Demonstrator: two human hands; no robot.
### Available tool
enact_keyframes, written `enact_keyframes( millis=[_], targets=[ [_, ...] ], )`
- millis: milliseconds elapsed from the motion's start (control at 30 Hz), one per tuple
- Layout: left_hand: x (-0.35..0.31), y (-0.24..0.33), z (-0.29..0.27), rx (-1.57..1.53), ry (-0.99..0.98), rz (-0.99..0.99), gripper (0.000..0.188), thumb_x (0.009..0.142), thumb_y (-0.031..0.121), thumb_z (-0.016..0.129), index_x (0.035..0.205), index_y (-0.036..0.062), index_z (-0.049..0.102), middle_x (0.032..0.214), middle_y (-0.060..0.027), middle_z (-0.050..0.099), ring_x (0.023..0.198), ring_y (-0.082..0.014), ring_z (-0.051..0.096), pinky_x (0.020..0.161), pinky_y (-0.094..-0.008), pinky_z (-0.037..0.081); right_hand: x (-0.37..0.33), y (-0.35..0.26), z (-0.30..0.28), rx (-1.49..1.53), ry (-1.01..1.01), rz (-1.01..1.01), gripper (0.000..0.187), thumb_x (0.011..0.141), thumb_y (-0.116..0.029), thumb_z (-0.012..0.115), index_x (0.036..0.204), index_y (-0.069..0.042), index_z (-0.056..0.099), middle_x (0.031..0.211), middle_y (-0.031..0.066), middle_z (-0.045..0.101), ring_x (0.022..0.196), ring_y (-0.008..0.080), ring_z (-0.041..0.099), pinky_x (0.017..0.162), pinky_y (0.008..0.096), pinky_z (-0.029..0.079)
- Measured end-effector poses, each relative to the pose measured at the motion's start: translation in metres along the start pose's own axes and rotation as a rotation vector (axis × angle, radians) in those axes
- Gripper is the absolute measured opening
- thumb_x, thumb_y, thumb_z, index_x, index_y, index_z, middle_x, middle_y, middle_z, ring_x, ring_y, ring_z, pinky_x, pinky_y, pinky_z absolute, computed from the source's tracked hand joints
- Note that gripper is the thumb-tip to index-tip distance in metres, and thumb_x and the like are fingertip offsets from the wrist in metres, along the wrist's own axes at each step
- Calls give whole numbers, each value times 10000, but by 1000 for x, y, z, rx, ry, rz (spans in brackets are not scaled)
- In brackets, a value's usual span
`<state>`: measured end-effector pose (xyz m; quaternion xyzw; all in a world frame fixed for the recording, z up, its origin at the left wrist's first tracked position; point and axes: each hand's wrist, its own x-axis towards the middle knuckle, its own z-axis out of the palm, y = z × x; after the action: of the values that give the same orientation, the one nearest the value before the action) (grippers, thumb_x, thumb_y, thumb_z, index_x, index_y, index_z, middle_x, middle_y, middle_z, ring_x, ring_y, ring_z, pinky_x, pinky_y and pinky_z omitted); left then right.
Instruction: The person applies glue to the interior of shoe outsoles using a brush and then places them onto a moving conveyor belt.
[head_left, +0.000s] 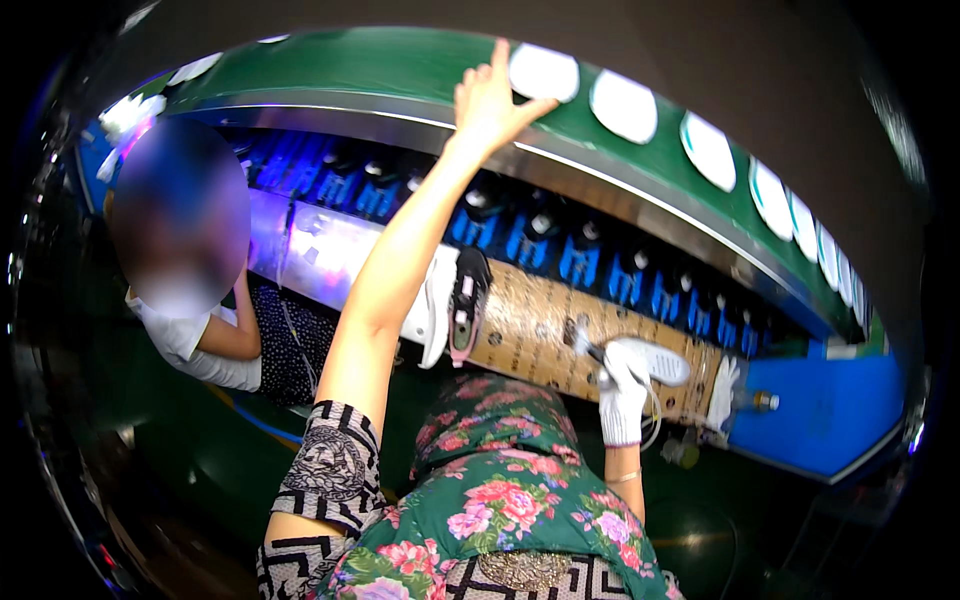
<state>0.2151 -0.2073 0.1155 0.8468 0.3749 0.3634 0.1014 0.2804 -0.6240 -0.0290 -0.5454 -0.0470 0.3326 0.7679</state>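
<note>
My bare left hand (488, 105) is stretched out over the green conveyor belt (350, 65), its thumb and fingers spread beside a white sole piece (545, 74). My right hand (625, 375), in a white knit glove, is closed around a small brush (592, 345) with a dark neck and a pale tip; the glove hides its handle. Right beside that hand a light grey sole (660, 362) lies on the brown-covered bench (530, 320). Farther left on the bench stand a black shoe upper with a pink edge (468, 300) and a white sole (437, 305).
More white sole pieces (622, 106) line the belt toward the right. Below the belt runs a row of blue holders (525, 240). A white glove (722, 390) lies by the blue panel (820, 420) at the bench's right end. A co-worker (215, 340) sits at left.
</note>
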Motion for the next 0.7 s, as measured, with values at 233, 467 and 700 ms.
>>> enact_keyframes(
  millis=[233,467,700],
  targets=[
    [60,-146,-66,200,245,-66,654,795,540,697,1287,117,616,1274,-203,605,1137,-403,593,960,-478,496,15,10,-23,118,-74,46,254,849,-14,691,1095,17,639,957,75,649,640,112,562,518,210,451],
    [148,-303,-145,460,285,-406,596,822,441,644,1307,102,576,1300,-211,573,1163,-410,571,969,-504,487,25,8,-10,88,-53,85,251,866,-62,665,1102,13,626,938,81,650,615,102,530,490,193,407],
    [201,-402,-192,331,212,-601,545,849,341,591,1327,87,536,1325,-218,540,1189,-418,549,979,-530,478,-25,-37,101,-871,53,306,515,963,-279,592,1378,-24,425,1343,180,515,1096,166,478,934,247,365]
  ],
)
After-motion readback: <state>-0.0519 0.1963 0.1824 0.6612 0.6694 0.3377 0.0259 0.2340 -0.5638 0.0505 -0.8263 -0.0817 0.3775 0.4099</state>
